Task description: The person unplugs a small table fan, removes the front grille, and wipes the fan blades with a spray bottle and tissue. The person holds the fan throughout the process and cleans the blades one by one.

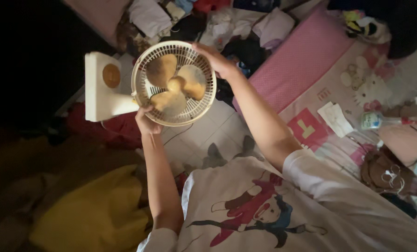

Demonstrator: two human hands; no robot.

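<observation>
I hold a small cream table fan (pixel 173 84) up in front of me with both hands. Its round grille faces me, with dusty yellowish blades (pixel 176 84) behind it. The square base (pixel 102 86) sticks out to the left, a round knob on it. My left hand (pixel 145 122) grips the lower left rim of the grille. My right hand (pixel 218 59) grips the upper right rim. Both arms reach up from a white printed shirt (pixel 264 210).
A pink bed cover (pixel 306 51) with cartoon prints lies to the right, with a folded paper (pixel 335 119) and a small bottle (pixel 374 120) on it. Piled clothes (pixel 208 21) lie behind. A yellow cloth (pixel 96 214) lies lower left, white floor tiles (pixel 204 135) below the fan.
</observation>
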